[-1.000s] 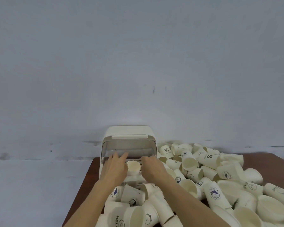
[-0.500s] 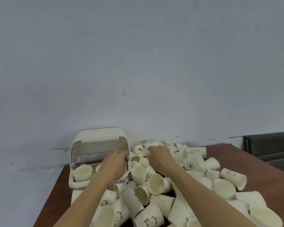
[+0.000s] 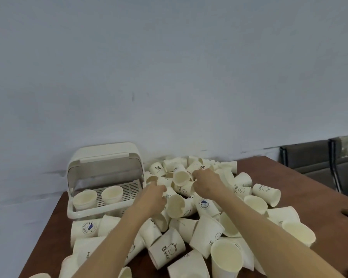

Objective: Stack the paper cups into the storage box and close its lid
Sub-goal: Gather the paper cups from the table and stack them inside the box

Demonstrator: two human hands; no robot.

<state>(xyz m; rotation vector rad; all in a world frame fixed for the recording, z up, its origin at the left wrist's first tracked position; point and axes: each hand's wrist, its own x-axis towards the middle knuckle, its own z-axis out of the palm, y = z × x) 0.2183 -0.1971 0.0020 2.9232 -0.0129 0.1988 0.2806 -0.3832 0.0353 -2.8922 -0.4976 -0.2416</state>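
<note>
Brown desk [image 3: 301,177] against pale wall, bearing open-lidded storage box [image 3: 106,177] with two upright cups inside, loose paper cups [image 3: 199,207] heaped just beside it, both hands, left [image 3: 154,195] and right [image 3: 207,182], reaching there with curled fingers, grip indiscernible, presumably gathering more.

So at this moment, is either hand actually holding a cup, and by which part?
Cannot be told: the left hand and right hand are both down among the paper cups, fingers curled, but any grip is hidden.
</note>
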